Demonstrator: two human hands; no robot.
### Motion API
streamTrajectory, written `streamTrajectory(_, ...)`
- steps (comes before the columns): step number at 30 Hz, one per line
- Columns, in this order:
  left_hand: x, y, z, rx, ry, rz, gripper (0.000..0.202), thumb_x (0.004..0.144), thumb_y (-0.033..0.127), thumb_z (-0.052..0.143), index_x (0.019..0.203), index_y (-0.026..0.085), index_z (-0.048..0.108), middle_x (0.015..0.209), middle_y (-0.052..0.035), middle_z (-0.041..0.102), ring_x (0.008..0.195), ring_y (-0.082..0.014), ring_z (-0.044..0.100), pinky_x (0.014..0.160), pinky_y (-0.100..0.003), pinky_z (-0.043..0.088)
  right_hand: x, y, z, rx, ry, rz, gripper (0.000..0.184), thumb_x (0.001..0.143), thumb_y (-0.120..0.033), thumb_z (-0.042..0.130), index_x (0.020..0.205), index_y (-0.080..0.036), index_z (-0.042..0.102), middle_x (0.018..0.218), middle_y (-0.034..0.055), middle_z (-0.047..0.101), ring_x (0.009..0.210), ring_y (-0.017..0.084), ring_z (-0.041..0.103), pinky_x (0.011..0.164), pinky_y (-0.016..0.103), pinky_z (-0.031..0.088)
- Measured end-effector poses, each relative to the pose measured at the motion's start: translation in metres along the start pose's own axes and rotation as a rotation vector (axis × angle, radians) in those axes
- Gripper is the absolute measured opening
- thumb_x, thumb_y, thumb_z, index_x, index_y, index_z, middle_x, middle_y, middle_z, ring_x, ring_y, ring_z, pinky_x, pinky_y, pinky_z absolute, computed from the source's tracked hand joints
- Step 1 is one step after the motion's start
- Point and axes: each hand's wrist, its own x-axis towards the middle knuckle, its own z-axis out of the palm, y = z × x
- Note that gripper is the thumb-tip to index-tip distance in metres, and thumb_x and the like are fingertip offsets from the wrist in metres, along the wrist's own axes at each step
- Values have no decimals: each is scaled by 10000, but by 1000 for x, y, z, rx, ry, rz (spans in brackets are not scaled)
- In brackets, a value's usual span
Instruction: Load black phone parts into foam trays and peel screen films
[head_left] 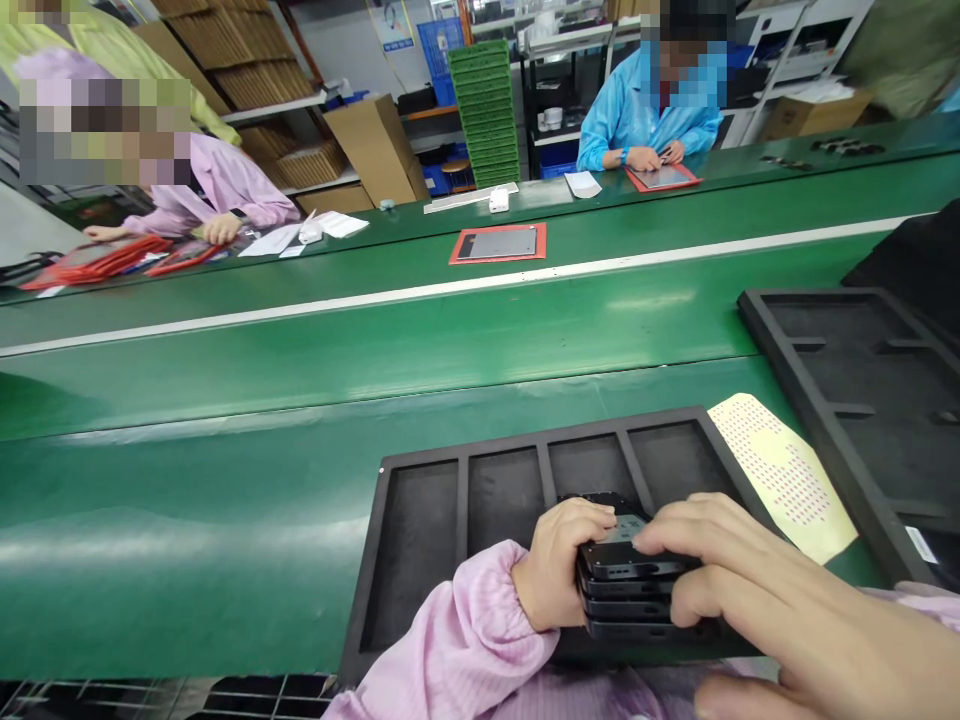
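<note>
A stack of three flat black devices [626, 590] sits at the near edge of a black foam tray [420, 520] with several long empty compartments. My left hand [559, 565], in a pink sleeve, curls round the stack's left side. Gripping the same stack from the right, my right hand [757, 590] has its fingers wrapped over the top and front. The tray lies on the green bench in front of me.
A yellow perforated sheet [784, 475] lies right of the tray, beside a second black foam tray [847, 360]. A green conveyor belt [375, 330] carries a red-framed grey panel [499, 243]. Across it, a person in pink [225, 190] and a person in blue [645, 120] work.
</note>
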Motion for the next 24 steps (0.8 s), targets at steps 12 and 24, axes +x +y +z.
streamTrajectory(12, 0, -1, 1, -12, 10, 14, 299, 868, 436, 470, 996, 166, 474, 838, -85, 647, 817, -185, 676, 725, -283, 562, -2, 3, 2, -89, 24, -110, 158, 923, -317, 502, 952, -190, 591, 1077, 96, 621, 1018, 219, 568, 856, 355, 493)
streamTrajectory(24, -2, 1, -2, -79, -27, -32, 337, 855, 442, 510, 1073, 190, 464, 894, -85, 647, 881, -215, 665, 759, -342, 554, -9, 7, 6, -194, 83, -195, 259, 983, -300, 410, 1058, -189, 631, 1083, 55, 649, 969, 224, 599, 820, 366, 497)
